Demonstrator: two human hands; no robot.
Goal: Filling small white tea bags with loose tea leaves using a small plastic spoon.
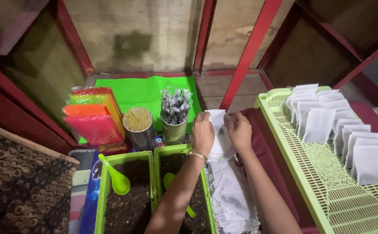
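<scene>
Head view puts both of my hands at the centre of the frame, pinching one small white pouch (218, 130) between them. My left hand (203, 133) is curled shut on the pouch's left edge, a bangle on that wrist; my right hand (240, 130) is closed on its right edge, fingers bent over the top. The pouch hangs upright above a heap of white pouches (232, 199) at lower centre. Just left of the heap sit two green bins of dark soil (128, 203), each with a green spoon (116, 177) resting in it. Behind them stand two tin cans, one of pale sticks (138, 120) and one of wrapped sticks (175, 106), beside a stack of coloured packets (94, 117). At right, a green slotted tray (327, 182) carries rows of filled white pouches (349, 134).
</scene>
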